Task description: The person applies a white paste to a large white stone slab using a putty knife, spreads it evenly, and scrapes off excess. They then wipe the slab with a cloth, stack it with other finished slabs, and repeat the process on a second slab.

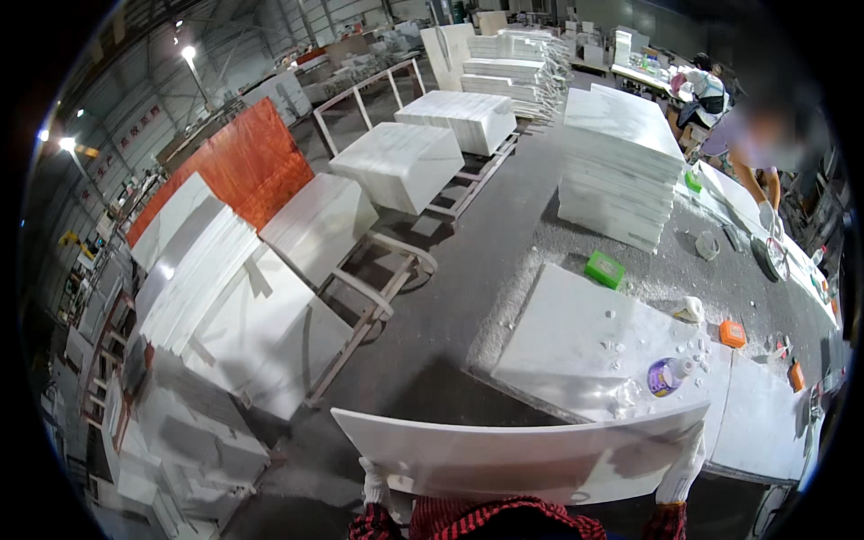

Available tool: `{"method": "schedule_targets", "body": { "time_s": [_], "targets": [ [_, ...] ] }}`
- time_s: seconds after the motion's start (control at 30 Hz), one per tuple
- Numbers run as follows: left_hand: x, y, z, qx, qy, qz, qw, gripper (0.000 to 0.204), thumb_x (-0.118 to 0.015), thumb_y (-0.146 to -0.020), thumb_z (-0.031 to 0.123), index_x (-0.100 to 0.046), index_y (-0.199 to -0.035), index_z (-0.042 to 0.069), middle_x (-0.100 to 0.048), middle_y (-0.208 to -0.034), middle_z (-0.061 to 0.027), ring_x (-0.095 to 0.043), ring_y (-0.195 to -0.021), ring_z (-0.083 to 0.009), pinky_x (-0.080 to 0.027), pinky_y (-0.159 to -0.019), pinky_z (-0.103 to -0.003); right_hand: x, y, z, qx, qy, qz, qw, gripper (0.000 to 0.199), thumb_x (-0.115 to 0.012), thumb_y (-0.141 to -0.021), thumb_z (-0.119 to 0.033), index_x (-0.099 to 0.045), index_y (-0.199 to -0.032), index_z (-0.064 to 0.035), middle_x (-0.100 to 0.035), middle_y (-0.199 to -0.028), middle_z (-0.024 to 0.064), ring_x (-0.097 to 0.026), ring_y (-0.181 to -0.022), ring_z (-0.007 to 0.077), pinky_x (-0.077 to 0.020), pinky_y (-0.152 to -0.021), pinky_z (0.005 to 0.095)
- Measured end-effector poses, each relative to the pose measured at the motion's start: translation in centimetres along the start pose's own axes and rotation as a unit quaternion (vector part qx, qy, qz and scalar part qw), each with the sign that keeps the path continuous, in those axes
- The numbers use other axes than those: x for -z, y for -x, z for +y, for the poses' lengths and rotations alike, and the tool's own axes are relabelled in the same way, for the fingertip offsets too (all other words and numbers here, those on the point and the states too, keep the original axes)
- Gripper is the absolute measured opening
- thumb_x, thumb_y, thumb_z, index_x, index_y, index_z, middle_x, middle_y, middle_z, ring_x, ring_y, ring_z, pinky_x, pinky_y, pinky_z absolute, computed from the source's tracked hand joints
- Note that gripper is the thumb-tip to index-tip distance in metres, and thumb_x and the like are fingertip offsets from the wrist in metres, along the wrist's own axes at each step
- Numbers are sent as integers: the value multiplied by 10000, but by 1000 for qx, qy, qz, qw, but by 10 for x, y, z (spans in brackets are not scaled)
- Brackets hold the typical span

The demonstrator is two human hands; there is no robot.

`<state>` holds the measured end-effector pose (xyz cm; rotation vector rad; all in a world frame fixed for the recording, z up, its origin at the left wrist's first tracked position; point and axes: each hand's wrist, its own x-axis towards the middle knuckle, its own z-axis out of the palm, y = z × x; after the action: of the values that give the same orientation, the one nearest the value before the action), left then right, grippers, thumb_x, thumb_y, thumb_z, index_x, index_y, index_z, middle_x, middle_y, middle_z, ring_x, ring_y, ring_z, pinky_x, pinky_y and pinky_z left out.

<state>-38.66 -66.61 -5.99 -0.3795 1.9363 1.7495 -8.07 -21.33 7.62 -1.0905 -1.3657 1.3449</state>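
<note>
Head view: your gloved left hand (373, 481) and right hand (681, 472) each clamp one end of the white slab (513, 454); it may clip the worktable (576, 333) ahead of your right hand.

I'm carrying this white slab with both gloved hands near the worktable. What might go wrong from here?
The slab is held only at its ends by the left hand and right hand; it may slip or crack. Its right end could knock the purple-labelled bottle on the worktable.
</note>
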Motion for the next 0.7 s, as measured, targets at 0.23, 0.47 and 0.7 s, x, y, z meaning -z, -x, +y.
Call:
{"method": "schedule_targets", "body": {
  "time_s": [0.23,0.47,0.7],
  "targets": [
    [86,-85,-1,-36,86,42,995,897,-245,-973,743,-342,-1525,43,-473,-1487,-94,-480,-1309,-262,-355,-1108,-344,-130,66,-29,14,-1,19,1000,498,-455,-1074,-375,-600,-1264,62,-645,-1139,73,-564,-1002,122,-472,-877,286],
    [220,-129,-7,-37,151,209,965,843,-284,-988,706,-360,-1516,55,-474,-1487,-86,-489,-1289,-259,-363,-1095,-347,-312,141,-65,35,8,-6,999,443,-440,-1073,-360,-598,-891,11,-480,-767,-30,-410,-765,75,-356,-671,267],
    [267,-170,17,-5,134,319,938,806,-296,-1001,671,-372,-1506,47,-474,-1486,-87,-490,-1280,-256,-361,-1093,-353,-446,194,-52,30,13,-207,978,363,-477,-1057,-276,-630,-908,18,-572,-796,-12,-493,-795,76,-434,-720,274]
  ]
}}
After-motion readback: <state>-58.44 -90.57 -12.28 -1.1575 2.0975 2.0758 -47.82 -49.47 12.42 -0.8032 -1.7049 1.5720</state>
